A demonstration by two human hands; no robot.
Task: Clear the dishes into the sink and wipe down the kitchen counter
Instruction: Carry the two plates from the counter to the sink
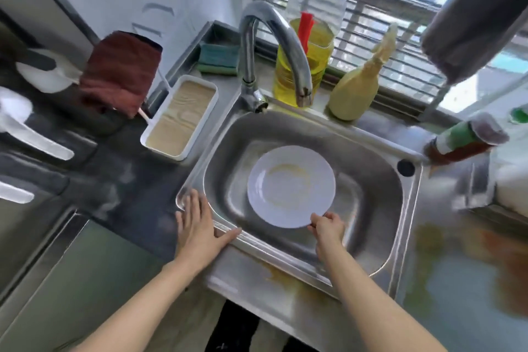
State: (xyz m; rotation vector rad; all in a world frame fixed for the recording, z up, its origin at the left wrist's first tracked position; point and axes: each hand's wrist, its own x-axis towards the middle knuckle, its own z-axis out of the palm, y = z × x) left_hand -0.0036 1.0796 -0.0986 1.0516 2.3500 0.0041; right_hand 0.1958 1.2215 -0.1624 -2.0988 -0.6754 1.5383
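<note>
A white plate (290,186) with yellowish smears sits inside the steel sink (380,188), near the basin's middle. My right hand (328,227) pinches the plate's near rim, fingers curled over the edge. My left hand (197,226) rests flat with straight fingers on the sink's front-left rim. Brown and yellow stains (285,277) mark the steel counter in front of the sink, and more stains (485,254) spread over the counter to the right.
The curved tap (274,46) arches over the basin's back. Behind it stand an oil bottle (308,37), a spray bottle (357,86) and a sponge (218,58). A white box (180,120) and dark red cloth (120,71) lie left. A sauce bottle (465,140) stands right.
</note>
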